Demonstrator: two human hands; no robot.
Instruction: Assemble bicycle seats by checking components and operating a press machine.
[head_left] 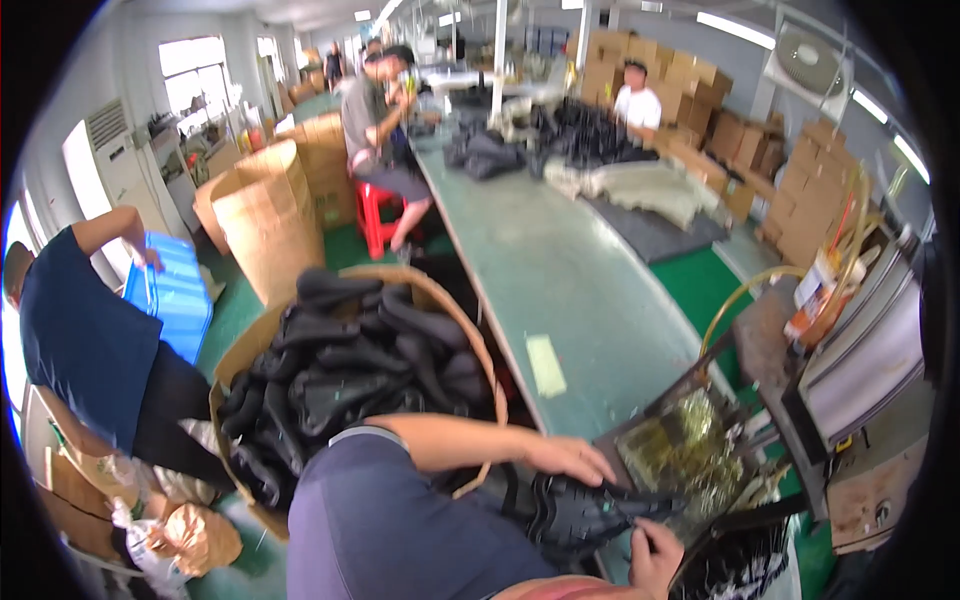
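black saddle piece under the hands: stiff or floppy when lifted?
Likely fairly stiff: the black saddle keeps its moulded shape under the left hand and right hand. Probably light, since fingertips manage it. Long and narrow, so it may tip off-centre.

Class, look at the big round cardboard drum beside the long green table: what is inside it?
The cardboard drum is heaped with black moulded saddle-shaped parts. Only the top layer shows; whatever lies beneath is covered.

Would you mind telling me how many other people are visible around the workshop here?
4, perhaps more hidden. A person in a dark shirt bends at far left; a seated person is by the long table's left side; a person in white sits beyond it; a distant figure stands at the back.
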